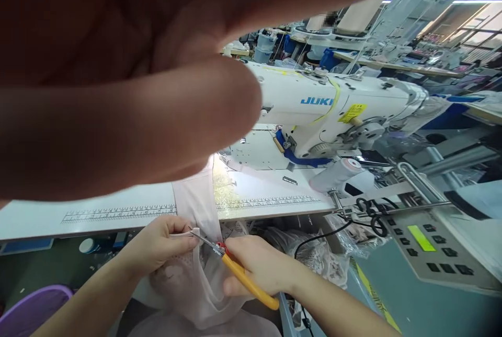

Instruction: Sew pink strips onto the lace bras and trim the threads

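My left hand pinches the edge of a pale pink, thin garment below the front edge of the sewing table. In my right hand is a pair of scissors with orange handles and a red part near the pivot. The blade tips point left and touch or nearly touch the fabric at my left fingertips; whether they are cutting I cannot tell. The garment runs from the table down to my lap. Close to the camera, a large blurred hand of another person covers the upper left.
A white JUKI sewing machine stands on the table, which has a printed ruler along its front. A thread cone and a control panel are at right. A purple basin sits lower left, and lacy fabric lies below the table.
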Tool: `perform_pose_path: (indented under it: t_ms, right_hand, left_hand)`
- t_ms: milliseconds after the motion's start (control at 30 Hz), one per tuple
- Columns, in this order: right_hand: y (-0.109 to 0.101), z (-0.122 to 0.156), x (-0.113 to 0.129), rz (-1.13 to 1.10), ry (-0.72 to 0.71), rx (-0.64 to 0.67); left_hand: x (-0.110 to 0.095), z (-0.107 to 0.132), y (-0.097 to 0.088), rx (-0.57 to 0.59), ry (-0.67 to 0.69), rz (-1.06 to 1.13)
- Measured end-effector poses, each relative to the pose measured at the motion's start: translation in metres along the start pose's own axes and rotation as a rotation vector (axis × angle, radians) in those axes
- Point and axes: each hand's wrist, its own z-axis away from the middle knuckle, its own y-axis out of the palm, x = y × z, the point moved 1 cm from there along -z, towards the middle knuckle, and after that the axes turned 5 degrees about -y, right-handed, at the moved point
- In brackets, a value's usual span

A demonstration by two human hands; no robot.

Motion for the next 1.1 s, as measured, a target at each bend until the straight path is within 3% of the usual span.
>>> perform_pose_path:
  t_ms: [133,600,767,1100]
  right_hand:
    - [-0.002,0.002,0.004,-0.005,0.042,-0.007]
    - [-0.003,0.003,0.014,-0.006,0.109,-0.026]
    - [0.0,0.001,0.011,-0.018,0.117,-0.032]
    - [0.022,-0.007,-0.009,-0.055,0.065,-0.214]
  left_hand:
    - [-0.002,0.0,-0.001,-0.017,-0.006,0.001]
    - [-0.002,0.0,-0.001,0.089,-0.006,0.059]
    - [-0.003,-0.001,-0.002,0.054,-0.029,0.033]
    - [-0.006,-0.002,-0.002,0.077,-0.048,0.063]
